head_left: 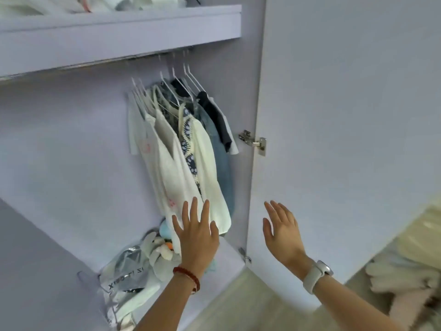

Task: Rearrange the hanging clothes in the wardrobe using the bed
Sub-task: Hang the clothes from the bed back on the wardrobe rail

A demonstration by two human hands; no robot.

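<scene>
Hanging clothes (191,149) bunched on white hangers (176,80) at wardrobe's right end.

White shirts (167,168); blue-patterned top (188,149); lilac wardrobe (71,144).

Only print in view: dark characters on the silver plastic bag (124,280) on the wardrobe floor, seen upside down or mirrored. Roughly "12 1" on one line, "X" plus a few more characters below. Too blurred to read reliably. Nothing else legible.
</scene>
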